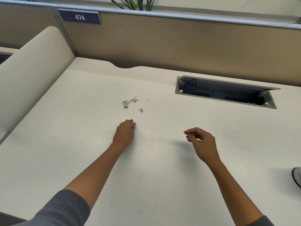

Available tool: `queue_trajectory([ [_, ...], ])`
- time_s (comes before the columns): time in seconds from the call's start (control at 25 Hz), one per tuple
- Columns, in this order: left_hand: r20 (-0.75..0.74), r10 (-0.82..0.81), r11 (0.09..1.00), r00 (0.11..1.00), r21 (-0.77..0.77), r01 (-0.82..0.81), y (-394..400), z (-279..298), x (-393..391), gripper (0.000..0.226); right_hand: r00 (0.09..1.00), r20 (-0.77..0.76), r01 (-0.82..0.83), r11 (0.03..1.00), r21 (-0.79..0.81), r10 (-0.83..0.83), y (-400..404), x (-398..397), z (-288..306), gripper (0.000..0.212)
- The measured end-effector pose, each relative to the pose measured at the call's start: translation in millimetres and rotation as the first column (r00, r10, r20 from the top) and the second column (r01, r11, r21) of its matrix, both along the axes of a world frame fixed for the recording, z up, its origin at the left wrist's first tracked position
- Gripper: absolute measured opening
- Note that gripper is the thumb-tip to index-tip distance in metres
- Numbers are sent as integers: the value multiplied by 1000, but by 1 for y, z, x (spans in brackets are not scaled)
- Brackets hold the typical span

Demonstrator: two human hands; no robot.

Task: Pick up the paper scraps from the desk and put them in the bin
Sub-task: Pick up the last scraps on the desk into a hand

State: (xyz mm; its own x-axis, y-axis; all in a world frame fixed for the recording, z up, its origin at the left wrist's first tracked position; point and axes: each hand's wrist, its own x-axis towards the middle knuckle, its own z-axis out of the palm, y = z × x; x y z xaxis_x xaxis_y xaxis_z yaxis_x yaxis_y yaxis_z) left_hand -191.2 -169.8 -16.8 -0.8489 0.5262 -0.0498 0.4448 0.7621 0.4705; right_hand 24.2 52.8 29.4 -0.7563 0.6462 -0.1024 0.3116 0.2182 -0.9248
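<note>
Several small crumpled paper scraps (130, 101) lie together on the cream desk (81, 128). Two stray bits sit to their right, one (141, 110) nearer me and a tiny one (147, 100) farther back. My left hand (125, 131) rests knuckles up just short of the scraps. Its fingers are curled under and I see nothing in them. My right hand (201, 141) hovers above the desk to the right, fingers loosely curled, thumb and forefinger apart, holding nothing. No bin is in view.
An open cable hatch (224, 92) is sunk into the desk at the back right. A tan partition (162, 43) with a "474" label (80, 17) runs behind, and a curved side panel (32, 70) stands on the left. A shoe (297, 176) shows at the right edge.
</note>
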Motion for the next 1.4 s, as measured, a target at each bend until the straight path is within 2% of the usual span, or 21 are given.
queue_trajectory([
  [0.24,-38,32,999,999,-2,-32,-7,-6,10,24,985,63,-165,985,54,161,-24,-62,-6,31],
  [0.36,18,92,994,996,53,-93,-4,0,7,24,956,128,-280,953,116,265,-38,-94,-17,27],
  [0.44,136,180,972,974,130,-197,-5,5,2,22,941,134,-331,926,181,310,-43,-120,-24,22],
  [0.52,314,275,911,909,218,-351,-9,9,-4,19,932,121,-362,899,247,342,-43,-148,-28,19],
  [0.68,621,346,701,703,327,-634,-21,17,-19,14,913,191,-408,841,355,362,-36,-201,-32,34],
  [0.76,698,312,630,645,356,-690,-28,20,-28,15,892,269,-441,834,332,364,-36,-225,-35,47],
  [0.88,748,257,572,612,393,-720,-38,22,-39,17,851,359,-490,825,281,382,-43,-252,-42,60],
  [1.12,780,255,502,571,398,-768,-54,16,-51,17,860,271,-502,811,299,433,-75,-281,-51,61],
  [1.24,787,261,496,558,387,-778,-57,15,-51,17,809,311,-581,756,301,498,-86,-291,-51,61],
  [1.4,796,263,487,546,379,-787,-59,13,-51,16,746,402,-665,633,396,532,-94,-294,-51,42],
])
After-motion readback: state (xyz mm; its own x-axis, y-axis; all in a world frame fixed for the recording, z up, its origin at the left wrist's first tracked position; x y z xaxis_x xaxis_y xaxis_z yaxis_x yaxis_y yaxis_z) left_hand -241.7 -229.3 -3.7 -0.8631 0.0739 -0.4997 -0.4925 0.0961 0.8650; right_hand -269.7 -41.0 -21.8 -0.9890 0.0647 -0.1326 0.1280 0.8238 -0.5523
